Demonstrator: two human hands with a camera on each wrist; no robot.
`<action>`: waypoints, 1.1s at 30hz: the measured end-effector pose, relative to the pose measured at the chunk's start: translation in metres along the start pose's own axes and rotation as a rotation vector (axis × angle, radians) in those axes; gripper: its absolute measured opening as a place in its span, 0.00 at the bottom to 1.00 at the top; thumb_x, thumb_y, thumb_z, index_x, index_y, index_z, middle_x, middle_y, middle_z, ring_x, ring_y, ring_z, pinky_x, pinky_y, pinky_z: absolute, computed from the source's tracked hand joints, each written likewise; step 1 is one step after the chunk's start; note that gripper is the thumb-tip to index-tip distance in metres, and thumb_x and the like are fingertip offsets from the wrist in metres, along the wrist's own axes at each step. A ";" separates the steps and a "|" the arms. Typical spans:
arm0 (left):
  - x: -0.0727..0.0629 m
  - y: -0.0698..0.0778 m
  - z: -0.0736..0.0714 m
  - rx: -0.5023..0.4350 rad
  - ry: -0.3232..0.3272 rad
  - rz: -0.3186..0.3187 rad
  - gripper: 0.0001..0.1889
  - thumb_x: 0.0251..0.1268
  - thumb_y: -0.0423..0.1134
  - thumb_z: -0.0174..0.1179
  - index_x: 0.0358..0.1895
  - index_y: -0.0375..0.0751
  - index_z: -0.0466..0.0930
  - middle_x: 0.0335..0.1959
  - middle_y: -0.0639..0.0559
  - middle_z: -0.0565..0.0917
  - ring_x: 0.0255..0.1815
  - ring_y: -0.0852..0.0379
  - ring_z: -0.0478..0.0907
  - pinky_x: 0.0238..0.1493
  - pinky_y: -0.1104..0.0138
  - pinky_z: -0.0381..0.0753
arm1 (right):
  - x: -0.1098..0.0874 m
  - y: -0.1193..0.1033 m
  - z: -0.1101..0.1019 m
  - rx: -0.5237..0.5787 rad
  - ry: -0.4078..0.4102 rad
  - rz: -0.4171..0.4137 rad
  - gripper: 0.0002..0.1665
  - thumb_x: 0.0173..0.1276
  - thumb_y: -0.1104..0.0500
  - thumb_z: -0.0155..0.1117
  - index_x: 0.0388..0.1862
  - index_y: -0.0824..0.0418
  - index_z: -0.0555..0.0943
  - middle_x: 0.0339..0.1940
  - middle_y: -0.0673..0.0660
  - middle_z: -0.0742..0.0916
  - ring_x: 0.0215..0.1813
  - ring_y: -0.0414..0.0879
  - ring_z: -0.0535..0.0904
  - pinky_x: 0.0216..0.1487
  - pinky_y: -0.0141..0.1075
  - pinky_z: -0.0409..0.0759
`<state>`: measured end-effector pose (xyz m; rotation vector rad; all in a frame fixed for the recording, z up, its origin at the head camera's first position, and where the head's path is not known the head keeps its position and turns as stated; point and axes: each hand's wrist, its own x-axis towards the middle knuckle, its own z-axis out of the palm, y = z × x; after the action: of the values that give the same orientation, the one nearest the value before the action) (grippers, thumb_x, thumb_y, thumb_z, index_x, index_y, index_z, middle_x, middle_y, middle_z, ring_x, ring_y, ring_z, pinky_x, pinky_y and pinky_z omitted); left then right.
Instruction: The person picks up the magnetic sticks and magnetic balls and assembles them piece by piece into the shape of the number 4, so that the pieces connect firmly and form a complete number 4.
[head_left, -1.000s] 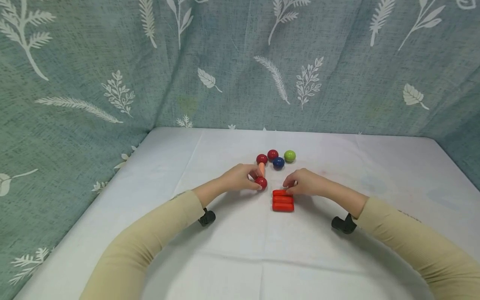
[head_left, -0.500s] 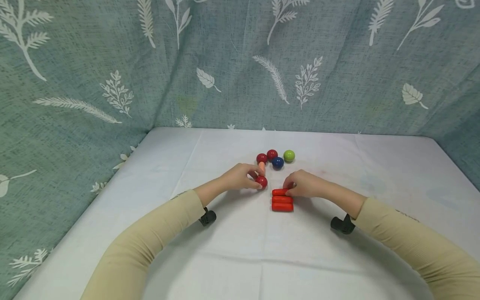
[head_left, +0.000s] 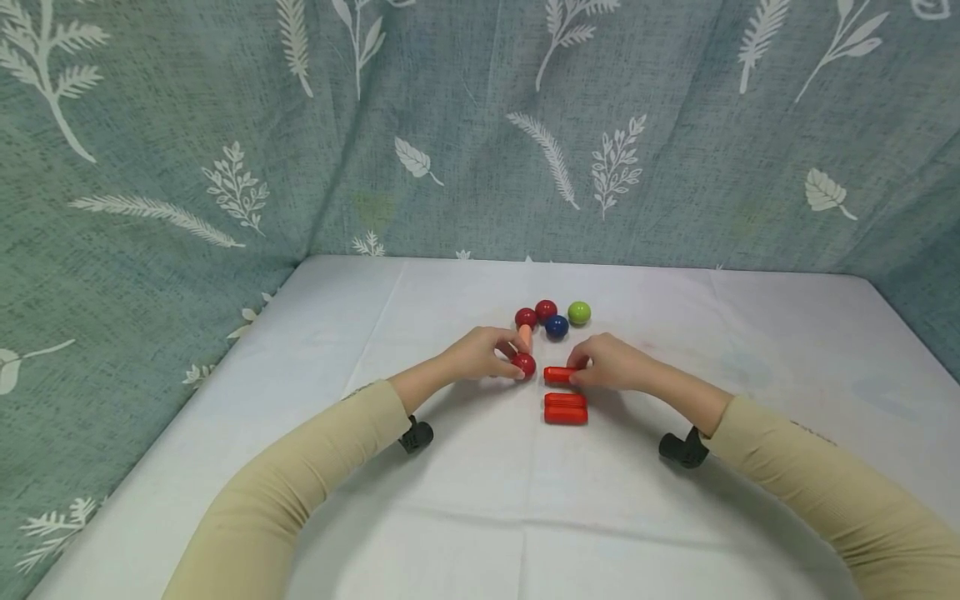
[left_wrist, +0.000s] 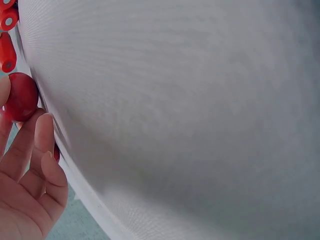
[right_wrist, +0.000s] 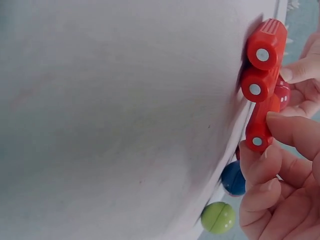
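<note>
My left hand (head_left: 480, 353) pinches a glossy red ball (head_left: 524, 366) between thumb and fingers; the ball (left_wrist: 22, 97) fills that pinch in the left wrist view. Behind the ball, an orange rod (head_left: 526, 336) runs back toward a darker red ball (head_left: 526, 317). To the right, my right hand (head_left: 613, 364) holds one end of a red rod (head_left: 557, 375) between thumb and fingertips. In the right wrist view this rod (right_wrist: 260, 122) shows a silver disc on its end face. Two more red rods (head_left: 566, 407) lie side by side, nearer me.
Behind the hands sit another red ball (head_left: 546, 311), a blue ball (head_left: 557, 327) and a green ball (head_left: 579, 313), close together. A white cloth (head_left: 480, 517) covers the table. A patterned green-blue curtain (head_left: 465, 183) rises along its back and left side.
My right hand has lifted or slid one red rod away from the other two, toward the back, leaving a gap. My left hand stays on the red ball, nearly still.
</note>
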<state>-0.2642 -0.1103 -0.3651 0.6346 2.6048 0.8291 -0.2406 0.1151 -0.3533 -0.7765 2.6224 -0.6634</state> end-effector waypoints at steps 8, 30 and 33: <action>0.000 0.001 0.000 -0.035 -0.004 -0.027 0.16 0.50 0.38 0.68 0.44 0.47 0.79 0.41 0.53 0.83 0.43 0.58 0.77 0.38 0.70 0.75 | 0.004 -0.001 -0.001 0.005 0.015 -0.007 0.09 0.58 0.64 0.63 0.38 0.65 0.82 0.31 0.53 0.84 0.33 0.43 0.74 0.38 0.33 0.76; 0.000 0.002 0.000 -0.078 -0.015 -0.038 0.15 0.50 0.37 0.68 0.43 0.45 0.79 0.40 0.51 0.83 0.38 0.58 0.77 0.34 0.70 0.77 | 0.010 -0.006 -0.003 0.002 0.005 0.003 0.08 0.59 0.64 0.62 0.37 0.65 0.82 0.30 0.54 0.83 0.31 0.44 0.74 0.35 0.31 0.74; 0.000 0.002 0.000 -0.075 -0.016 -0.038 0.15 0.50 0.37 0.68 0.43 0.45 0.79 0.40 0.51 0.83 0.38 0.58 0.77 0.33 0.70 0.77 | 0.010 -0.005 -0.003 0.008 0.008 0.004 0.08 0.59 0.63 0.62 0.38 0.65 0.82 0.31 0.54 0.84 0.32 0.44 0.74 0.35 0.31 0.75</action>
<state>-0.2634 -0.1090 -0.3638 0.5667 2.5503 0.9019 -0.2477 0.1062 -0.3497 -0.7671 2.6266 -0.6770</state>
